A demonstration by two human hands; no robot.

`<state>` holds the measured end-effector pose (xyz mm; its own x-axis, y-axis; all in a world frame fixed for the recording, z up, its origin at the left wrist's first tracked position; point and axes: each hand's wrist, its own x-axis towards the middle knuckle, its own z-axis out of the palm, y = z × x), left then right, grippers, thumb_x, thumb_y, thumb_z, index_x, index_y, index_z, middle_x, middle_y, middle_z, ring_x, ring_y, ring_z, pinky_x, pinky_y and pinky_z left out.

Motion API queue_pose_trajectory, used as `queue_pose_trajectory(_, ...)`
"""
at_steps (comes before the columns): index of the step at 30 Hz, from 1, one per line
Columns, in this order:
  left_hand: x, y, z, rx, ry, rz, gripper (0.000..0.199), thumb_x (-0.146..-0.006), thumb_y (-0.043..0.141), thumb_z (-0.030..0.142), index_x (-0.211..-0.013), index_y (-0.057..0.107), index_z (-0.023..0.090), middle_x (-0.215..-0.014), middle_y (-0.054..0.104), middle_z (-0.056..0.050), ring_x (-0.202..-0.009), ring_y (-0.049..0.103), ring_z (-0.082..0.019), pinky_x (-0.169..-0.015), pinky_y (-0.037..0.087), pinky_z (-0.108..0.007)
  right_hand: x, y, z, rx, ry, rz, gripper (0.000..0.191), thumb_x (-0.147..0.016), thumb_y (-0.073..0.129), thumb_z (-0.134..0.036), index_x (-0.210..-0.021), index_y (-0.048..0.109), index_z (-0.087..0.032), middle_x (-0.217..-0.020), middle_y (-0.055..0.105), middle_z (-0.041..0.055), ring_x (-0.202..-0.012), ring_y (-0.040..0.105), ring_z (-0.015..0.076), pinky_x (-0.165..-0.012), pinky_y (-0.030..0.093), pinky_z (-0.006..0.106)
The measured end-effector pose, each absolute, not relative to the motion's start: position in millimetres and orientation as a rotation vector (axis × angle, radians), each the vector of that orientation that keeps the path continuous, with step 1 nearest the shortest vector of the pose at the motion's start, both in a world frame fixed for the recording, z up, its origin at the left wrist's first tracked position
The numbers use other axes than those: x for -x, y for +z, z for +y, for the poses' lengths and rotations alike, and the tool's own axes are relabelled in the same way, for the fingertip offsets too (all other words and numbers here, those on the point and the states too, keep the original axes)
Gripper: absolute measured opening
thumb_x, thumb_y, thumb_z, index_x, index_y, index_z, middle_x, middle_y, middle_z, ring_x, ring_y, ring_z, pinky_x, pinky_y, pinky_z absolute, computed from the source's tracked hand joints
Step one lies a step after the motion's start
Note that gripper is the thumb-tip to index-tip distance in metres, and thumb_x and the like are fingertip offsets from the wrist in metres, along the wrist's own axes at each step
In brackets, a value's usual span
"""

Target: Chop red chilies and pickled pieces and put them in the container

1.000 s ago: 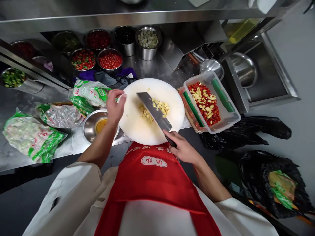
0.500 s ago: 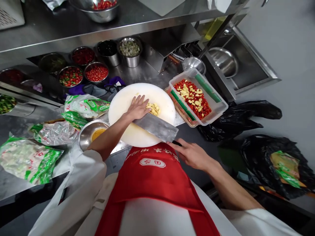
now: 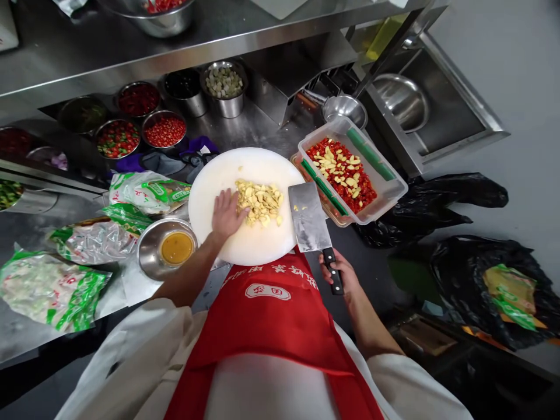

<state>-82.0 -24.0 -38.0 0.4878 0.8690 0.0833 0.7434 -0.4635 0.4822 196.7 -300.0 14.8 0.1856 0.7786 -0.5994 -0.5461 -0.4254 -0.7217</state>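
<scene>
A pile of pale yellow slices (image 3: pixel 261 203) lies on the round white cutting board (image 3: pixel 210 175). My left hand (image 3: pixel 227 214) rests on the board at the pile's left side, fingers spread, the thumb touching the slices. My right hand (image 3: pixel 340 269) grips the black handle of a cleaver (image 3: pixel 310 219), whose broad blade lies flat over the board's right edge with a few bits stuck on it. Right of the board stands a clear plastic box (image 3: pixel 389 198) of chopped red peppers (image 3: pixel 365 195) topped with yellow slices.
A steel bowl (image 3: pixel 146 256) of brown liquid and several plastic bags (image 3: pixel 48 291) stand left of the board. Behind are steel pots, including one of red peppers (image 3: pixel 164 132), beneath a steel shelf (image 3: pixel 219 49). A sink (image 3: pixel 455 116) and black bags (image 3: pixel 441 198) are at right.
My right hand has swung the cleaver from across the board to its right edge. My left hand has moved left and down, uncovering the spread slices.
</scene>
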Motion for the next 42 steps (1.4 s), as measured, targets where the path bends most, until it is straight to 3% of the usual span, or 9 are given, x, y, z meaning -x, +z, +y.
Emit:
queue_pose_trajectory(10,-2,-27,-65,-2.308,0.734,1.438,0.076,-0.076,0.07,0.064,-0.136,0.052,0.021,-0.149,0.039,-0.02,-0.141,0.032,-0.04,-0.113,0.03,-0.059,-157,-5,-247,1.271,1.901,-0.1,0.041,-0.061,0.065,-0.022,-0.09,0.036,-0.027,-0.051,0.049,-0.0131,-0.034,0.035,0.0061,-0.034,0.029,0.016)
queue_pose_trajectory(17,-8,-20,-65,-2.181,0.723,1.578,0.052,-0.087,0.065,0.045,-0.13,0.054,0.017,-0.146,0.037,-0.02,-0.14,0.034,-0.035,-0.112,0.035,-0.054,-142,-2,-231,1.199,2.035,-0.157,0.04,-0.058,0.061,-0.02,-0.089,0.037,-0.026,-0.047,0.047,-0.0136,-0.032,0.032,0.0059,-0.032,0.027,0.015)
queue_pose_trajectory(21,-12,-5,-67,-2.168,0.926,1.599,0.047,-0.085,0.067,0.041,-0.126,0.055,0.02,-0.141,0.041,-0.018,-0.135,0.04,-0.034,-0.109,0.04,-0.053,-154,7,-229,1.147,2.076,-0.21,0.037,-0.058,0.06,-0.02,-0.088,0.04,-0.026,-0.046,0.046,-0.0134,-0.031,0.031,0.0062,-0.031,0.028,0.016)
queue_pose_trajectory(27,-54,39,-67,-2.299,1.138,1.577,0.047,-0.083,0.07,0.038,-0.124,0.053,0.022,-0.138,0.042,-0.017,-0.131,0.044,-0.033,-0.109,0.04,-0.053,-207,27,-223,1.02,2.102,-0.334,0.033,-0.057,0.057,-0.015,-0.085,0.043,-0.025,-0.048,0.048,-0.0123,-0.033,0.034,0.0061,-0.033,0.03,0.016)
queue_pose_trajectory(34,-182,80,-54,-2.205,1.221,1.365,0.052,-0.08,0.074,0.041,-0.123,0.053,0.021,-0.141,0.04,-0.013,-0.136,0.04,-0.028,-0.114,0.035,-0.046,-310,60,-227,1.042,1.894,-0.42,0.027,-0.06,0.055,-0.015,-0.083,0.044,-0.023,-0.049,0.049,-0.0117,-0.034,0.035,0.0063,-0.032,0.034,0.017)
queue_pose_trajectory(42,-332,46,-56,-1.678,1.308,1.237,0.047,-0.08,0.072,0.031,-0.121,0.052,0.02,-0.128,0.052,-0.01,-0.125,0.05,-0.022,-0.111,0.037,-0.036,-421,97,-248,1.582,1.529,-0.703,0.026,-0.063,0.048,-0.013,-0.088,0.048,-0.023,-0.048,0.053,-0.0107,-0.035,0.046,0.0092,-0.037,0.038,0.018)
